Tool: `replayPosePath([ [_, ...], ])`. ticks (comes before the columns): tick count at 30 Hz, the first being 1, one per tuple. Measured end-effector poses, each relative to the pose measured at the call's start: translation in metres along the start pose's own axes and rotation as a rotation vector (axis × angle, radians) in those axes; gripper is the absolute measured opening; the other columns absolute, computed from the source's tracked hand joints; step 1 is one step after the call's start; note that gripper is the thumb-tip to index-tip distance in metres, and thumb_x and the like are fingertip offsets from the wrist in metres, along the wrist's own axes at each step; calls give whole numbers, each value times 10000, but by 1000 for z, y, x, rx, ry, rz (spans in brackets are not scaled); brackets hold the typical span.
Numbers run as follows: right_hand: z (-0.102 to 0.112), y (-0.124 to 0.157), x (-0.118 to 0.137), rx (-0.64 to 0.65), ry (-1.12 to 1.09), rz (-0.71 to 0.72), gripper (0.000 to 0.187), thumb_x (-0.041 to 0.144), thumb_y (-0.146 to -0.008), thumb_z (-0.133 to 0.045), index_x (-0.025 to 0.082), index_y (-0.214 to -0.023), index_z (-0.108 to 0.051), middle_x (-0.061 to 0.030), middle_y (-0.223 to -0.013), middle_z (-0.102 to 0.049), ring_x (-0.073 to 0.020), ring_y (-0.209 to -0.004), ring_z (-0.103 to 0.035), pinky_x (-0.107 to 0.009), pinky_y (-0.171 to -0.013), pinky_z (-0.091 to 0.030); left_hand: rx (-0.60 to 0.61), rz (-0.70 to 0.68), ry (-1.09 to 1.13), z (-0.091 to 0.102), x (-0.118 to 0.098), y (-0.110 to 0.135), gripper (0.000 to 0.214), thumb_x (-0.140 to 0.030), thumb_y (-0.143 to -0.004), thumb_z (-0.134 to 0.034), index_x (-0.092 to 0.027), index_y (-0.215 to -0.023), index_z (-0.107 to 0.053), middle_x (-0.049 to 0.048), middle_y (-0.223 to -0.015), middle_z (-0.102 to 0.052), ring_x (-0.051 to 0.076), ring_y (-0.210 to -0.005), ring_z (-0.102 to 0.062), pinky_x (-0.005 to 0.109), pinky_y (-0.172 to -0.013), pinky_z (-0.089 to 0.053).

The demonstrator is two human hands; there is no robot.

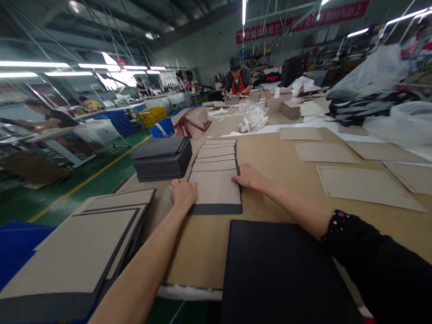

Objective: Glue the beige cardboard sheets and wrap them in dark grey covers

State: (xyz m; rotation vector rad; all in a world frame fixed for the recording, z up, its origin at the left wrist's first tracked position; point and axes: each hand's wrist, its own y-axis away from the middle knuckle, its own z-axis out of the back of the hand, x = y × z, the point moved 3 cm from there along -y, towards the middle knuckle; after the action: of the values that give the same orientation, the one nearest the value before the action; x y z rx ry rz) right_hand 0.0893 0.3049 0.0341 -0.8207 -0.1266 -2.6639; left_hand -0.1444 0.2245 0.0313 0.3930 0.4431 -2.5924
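Observation:
A row of overlapping beige panels with dark grey edges lies on the brown-covered table in front of me. Its pieces are stepped, so a strip of each shows toward the far end. My left hand grips the near left edge, fingers curled and thumb by the top face. On the opposite edge, my right hand has its thumb and fingers closed on the panels; some fingertips are hidden. Just beyond my left hand stands a neat stack of dark grey pieces.
Larger beige panels with dark borders lie at the left. A black flat board is at the near right edge. Several loose beige sheets spread to the right. Clear plastic lies farther back, before a co-worker.

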Motion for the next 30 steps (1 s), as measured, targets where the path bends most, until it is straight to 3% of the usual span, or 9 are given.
replayPosePath([
  [2, 16, 18, -11, 42, 22, -9, 342, 366, -956, -636, 160, -1226, -599, -102, -1246, -593, -250, -1089, -601, -470, -923, -521, -3, -82, 15, 9, -8, 20, 475, -341, -888, -539, -90, -1291, -562, 237, -1404, -497, 380, -1353, -389, 540, -1071, -348],
  [5, 54, 67, -44, 58, 29, -38, 300, 371, -967, -621, 155, -1176, -621, -80, -1135, -640, -216, -989, -635, -432, -878, -541, 39, -351, 108, 21, -24, 75, 385, -361, -883, -564, -178, -1219, -610, 124, -1336, -580, 275, -1307, -466, 449, -1128, -331],
  [7, 82, 108, -79, 34, 28, -98, 276, 385, -997, -572, 144, -1111, -639, -52, -1012, -663, -176, -856, -654, -374, -791, -563, 3, -659, 259, 26, -32, 122, 321, -362, -917, -506, -193, -1156, -638, 128, -1268, -610, 281, -1246, -520, 494, -1101, -369],
  [10, 119, 163, -146, -67, 82, -291, 276, 397, -1000, -566, 133, -1012, -649, -30, -905, -658, -148, -751, -642, -326, -712, -562, 18, -814, 357, 19, -33, 167, 259, -373, -900, -569, -286, -1124, -666, 71, -1272, -623, 276, -1226, -544, 479, -1034, -457],
  [14, 174, 201, -236, -253, 177, -563, 273, 392, -985, -588, 141, -1076, -642, -52, -1026, -653, -184, -865, -646, -357, -768, -565, 181, -845, 447, 11, -72, 167, 221, -434, -856, -603, -305, -993, -719, 36, -1157, -699, 268, -1112, -634, 433, -957, -525],
  [18, 214, 209, -302, -329, 216, -719, 281, 366, -976, -607, 151, -1157, -623, -78, -1143, -630, -213, -972, -635, -403, -836, -558, 605, -717, 461, 0, -167, 152, 317, -447, -920, -469, -259, -1028, -700, 26, -1022, -751, 216, -911, -709, 349, -821, -561],
  [21, 218, 211, -330, -320, 220, -781, 307, 364, -972, -613, 154, -1196, -609, -89, -1187, -616, -228, -1017, -627, -429, -865, -550, 718, -777, 360, -24, -244, 150, 324, -300, -925, -444, -190, -1137, -662, 68, -1145, -740, 197, -1045, -690, 300, -919, -522],
  [24, 206, 214, -339, -286, 215, -796, 319, 361, -970, -616, 156, -1214, -602, -95, -1208, -609, -232, -1034, -623, -440, -879, -545, 708, -842, 282, -60, -302, 154, 399, -165, -909, -435, -147, -1272, -597, 124, -1336, -647, 217, -1239, -593, 324, -1061, -428],
  [30, 187, 215, -336, -270, 163, -799, 320, 361, -969, -617, 158, -1216, -603, -98, -1221, -604, -236, -1050, -617, -447, -891, -540, 679, -867, 152, -103, -348, 167, 426, -42, -880, -473, -112, -1289, -570, 197, -1314, -631, 268, -1307, -527, 392, -1102, -373],
])
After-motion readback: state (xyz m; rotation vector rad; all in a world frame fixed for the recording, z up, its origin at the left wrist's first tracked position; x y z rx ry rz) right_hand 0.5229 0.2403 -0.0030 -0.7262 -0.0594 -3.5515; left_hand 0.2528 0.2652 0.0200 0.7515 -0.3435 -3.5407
